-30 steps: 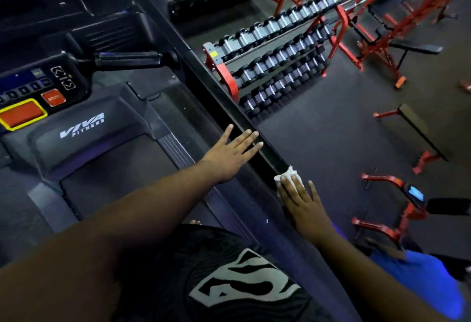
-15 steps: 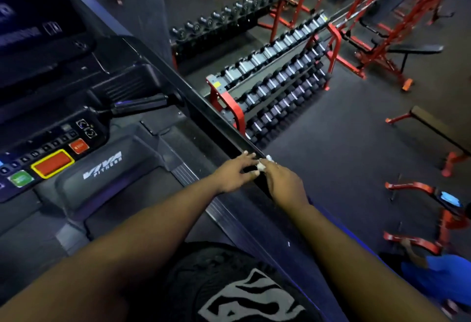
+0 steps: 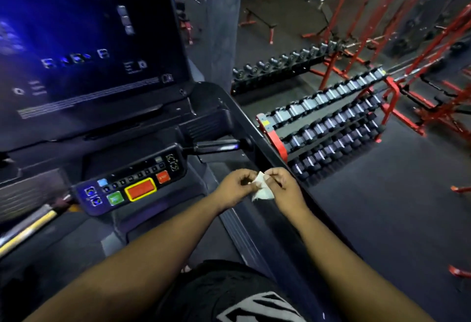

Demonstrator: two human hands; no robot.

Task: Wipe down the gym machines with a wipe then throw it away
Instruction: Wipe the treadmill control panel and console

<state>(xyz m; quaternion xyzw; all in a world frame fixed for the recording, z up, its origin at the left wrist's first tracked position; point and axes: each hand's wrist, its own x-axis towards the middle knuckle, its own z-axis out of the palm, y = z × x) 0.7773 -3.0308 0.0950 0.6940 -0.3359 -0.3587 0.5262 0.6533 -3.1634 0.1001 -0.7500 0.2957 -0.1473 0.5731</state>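
I stand on a dark treadmill, its right side rail point(image 3: 257, 128) running diagonally past my hands. A small white wipe point(image 3: 262, 189) hangs crumpled between both hands, just above the rail. My left hand point(image 3: 235, 189) pinches the wipe's left edge with curled fingers. My right hand point(image 3: 284, 185) pinches its upper right edge. The treadmill's control panel point(image 3: 132, 186), with red, green and orange buttons, sits left of my hands, and its large lit screen point(image 3: 84, 46) rises above that.
A black handle bar point(image 3: 216, 147) sticks out beside the panel. Right of the treadmill stands a red rack of dumbbells point(image 3: 328, 128), then dark floor point(image 3: 395, 194). Red benches and frames point(image 3: 433, 87) fill the back right. A grey pillar point(image 3: 221, 28) rises behind the screen.
My right hand lifted the wipe off the side rail and both hands came together on it. My left hand went from flat on the rail to pinching the wipe. My view tilted up toward the screen.
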